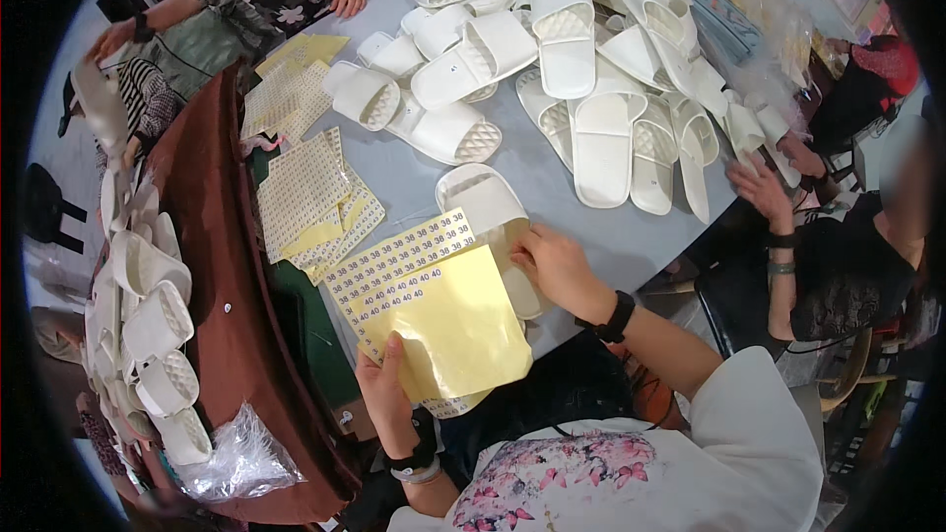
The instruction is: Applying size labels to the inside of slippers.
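Note:
My left hand (386, 384) grips a small stack of sticker sheets (458, 325), its thumb on top. The front sheet is mostly bare yellow backing, with rows of small printed labels left along its upper part. Beneath the sheets' upper right edge lies a white slipper (481, 189) on the table, partly covered by them. Over that slipper's footbed is my right hand (560, 266), fingers curled and pinched together. What sits between the fingertips, if anything, is too small to make out.
White slippers (567, 30) are heaped across the grey table (394, 177). More sticker sheets (310, 187) lie at its left side. Further left, a brown cloth-covered surface (217, 335) holds several slippers and a clear plastic bag (241, 458). Other people sit or stand around, one handling slippers at right.

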